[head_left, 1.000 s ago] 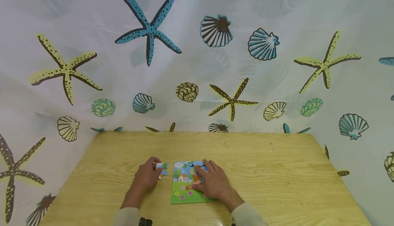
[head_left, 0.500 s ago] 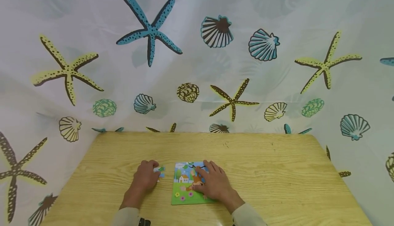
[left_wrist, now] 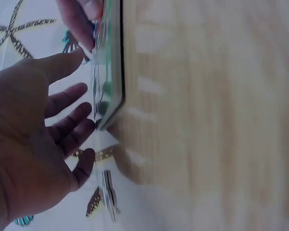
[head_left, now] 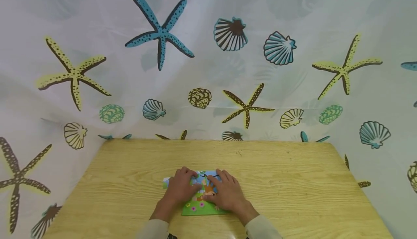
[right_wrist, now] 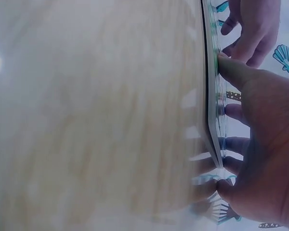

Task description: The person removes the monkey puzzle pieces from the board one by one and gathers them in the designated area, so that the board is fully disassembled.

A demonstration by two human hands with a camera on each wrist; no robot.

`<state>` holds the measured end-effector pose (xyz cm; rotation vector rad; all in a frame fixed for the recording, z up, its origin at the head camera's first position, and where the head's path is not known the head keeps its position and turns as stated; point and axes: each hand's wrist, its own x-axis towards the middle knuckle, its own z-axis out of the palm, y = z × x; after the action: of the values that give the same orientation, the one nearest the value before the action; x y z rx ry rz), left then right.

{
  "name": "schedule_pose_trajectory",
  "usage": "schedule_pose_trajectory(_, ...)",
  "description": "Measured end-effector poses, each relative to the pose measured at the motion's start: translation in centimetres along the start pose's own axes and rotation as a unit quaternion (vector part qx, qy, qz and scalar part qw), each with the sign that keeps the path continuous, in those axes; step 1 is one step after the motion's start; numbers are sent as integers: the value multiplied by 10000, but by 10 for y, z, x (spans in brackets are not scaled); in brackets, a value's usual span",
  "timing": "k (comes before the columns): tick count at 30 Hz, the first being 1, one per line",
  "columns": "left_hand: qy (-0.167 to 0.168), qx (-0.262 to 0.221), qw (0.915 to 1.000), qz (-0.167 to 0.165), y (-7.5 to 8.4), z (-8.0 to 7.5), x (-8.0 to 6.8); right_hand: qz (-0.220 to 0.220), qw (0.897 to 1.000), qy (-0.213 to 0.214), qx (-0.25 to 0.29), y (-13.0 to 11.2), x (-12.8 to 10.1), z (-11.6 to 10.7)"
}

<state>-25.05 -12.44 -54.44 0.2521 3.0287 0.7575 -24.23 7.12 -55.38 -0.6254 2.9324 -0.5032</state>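
Observation:
A square jigsaw puzzle [head_left: 208,210] with a monkey, flowers and a blue sky lies flat on the table. My left hand [head_left: 181,187] is over its left part, fingers loosely bent and thumb toward the middle. In the left wrist view the left fingertips hover right at the board's surface, with a thin pale edge by the thumb tip. My right hand [head_left: 228,193] rests on the right part, fingers spread and thumb over the monkey. A few loose puzzle pieces [head_left: 165,182] lie left of the board, partly behind the left hand; from the left wrist they look stacked [left_wrist: 108,192].
The wooden table [head_left: 286,181] extends around the puzzle on all sides. A white cloth [head_left: 208,65] printed with starfish and shells hangs behind the table and along both sides.
My left hand has moved right, from the loose pieces onto the puzzle's left part. The pieces are left behind on the table. My right hand stays in place on the puzzle.

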Motion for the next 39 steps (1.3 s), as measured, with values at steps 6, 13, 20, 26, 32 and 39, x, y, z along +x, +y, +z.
schedule_pose_trajectory(6,-7,461,9986,-242,8,10,4,33,9999,-5,161,2,-1,4)
schedule_pose_trajectory(13,-7,523,9979,-391,11,9,7,16,9996,17,295,5,-1,3)
schedule_pose_trajectory(20,-115,351,9980,-512,13,8,6,107,9996,-66,256,5,-9,-6)
schedule_pose_trajectory(26,-171,341,9982,-471,13,8,6,87,9999,-71,72,6,-9,-8)
schedule_pose_trajectory(32,-238,422,9975,-521,13,7,8,97,9999,-31,-43,8,-8,-6)
schedule_pose_trajectory(39,-227,380,9974,-577,15,9,9,121,9999,-68,-75,9,-8,-6)
